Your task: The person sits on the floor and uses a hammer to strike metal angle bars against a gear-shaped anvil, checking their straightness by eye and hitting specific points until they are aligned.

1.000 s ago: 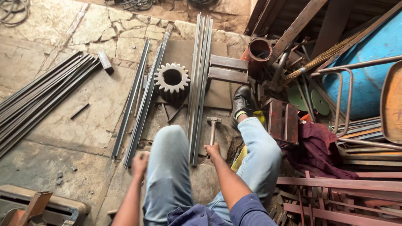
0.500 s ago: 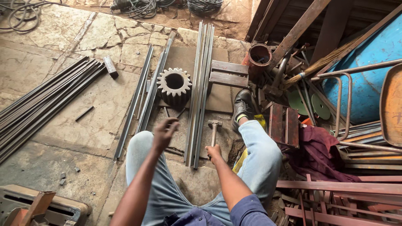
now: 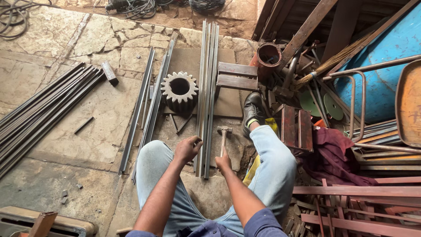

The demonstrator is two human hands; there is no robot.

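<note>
I sit on a stone floor in light jeans with my knees spread. My right hand (image 3: pixel 224 163) grips the wooden handle of a hammer (image 3: pixel 224 131), whose steel head rests on the floor ahead of me. My left hand (image 3: pixel 187 149) closes on the near end of a bundle of long steel bars (image 3: pixel 206 87) that runs away from me between my legs. A large toothed gear (image 3: pixel 179 91) stands just left of the bars on a flat plate (image 3: pixel 228 103).
More steel strips (image 3: pixel 147 105) lie left of the gear, and a big pile of rods (image 3: pixel 39 114) lies at far left. Scrap metal, a rusty pipe (image 3: pixel 268 57), small steel channels (image 3: pixel 237 75) and a blue drum (image 3: pixel 386 52) crowd the right. Cables lie at the top.
My left hand left my left knee and moved forward and right to the near end of the bar bundle. My right hand stayed on the hammer handle.
</note>
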